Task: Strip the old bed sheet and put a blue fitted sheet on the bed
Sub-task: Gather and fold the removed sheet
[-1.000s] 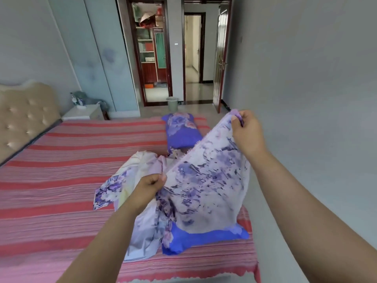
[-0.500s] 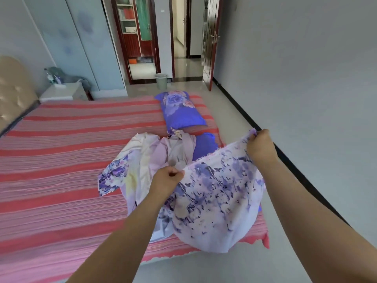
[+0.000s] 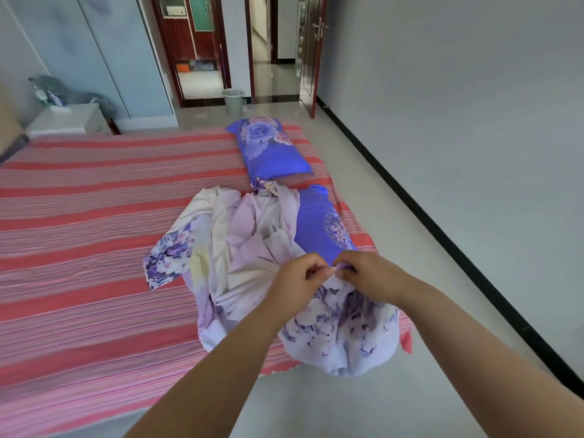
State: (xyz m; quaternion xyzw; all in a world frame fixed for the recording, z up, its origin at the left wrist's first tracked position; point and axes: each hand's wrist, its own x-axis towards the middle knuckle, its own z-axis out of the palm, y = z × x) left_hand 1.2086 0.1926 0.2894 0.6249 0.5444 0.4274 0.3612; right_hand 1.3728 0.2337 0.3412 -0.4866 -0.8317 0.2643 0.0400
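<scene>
Change: both hands have come together since the earlier frame; the right hand, which held its corner of cloth high and apart, now meets the left at one point, and the spread panel has folded into a hanging pouch.
Left grip: left hand [image 3: 298, 276] has its fingers curled, pinching the top edge of the floral sheet [image 3: 341, 330].
Right grip: right hand [image 3: 368, 275] has its fingers curled, pinching the same edge, fingertips touching those of the left.
Floral sheet: its held part hangs below the hands, past the near corner of the bed [image 3: 79, 248] and over the floor [image 3: 379, 191]; its pale remainder lies bunched on the bed just beyond the hands.
Blue cloth: a blue piece with a round motif [image 3: 319, 226] lies just beyond the hands, partly under the bunched sheet, near the bed's right edge; whether it is the fitted sheet cannot be told.
Pillow: blue flowered pillow [image 3: 271, 150] lies on the bed beyond the blue piece, close to the same edge.
Bed surface: red and pink striped cover, flat, stretching leftward from the bunch.
Bed edges: right edge runs beside the pillow and blue piece; near edge crosses under the forearms.
Open room: a floor strip runs between the bed's right edge and the wall with its dark skirting [image 3: 442, 232].
Beyond the bed: a bin [image 3: 233, 101] stands on the floor before open doorways; a white nightstand [image 3: 68, 120] sits at the bed's far left.
</scene>
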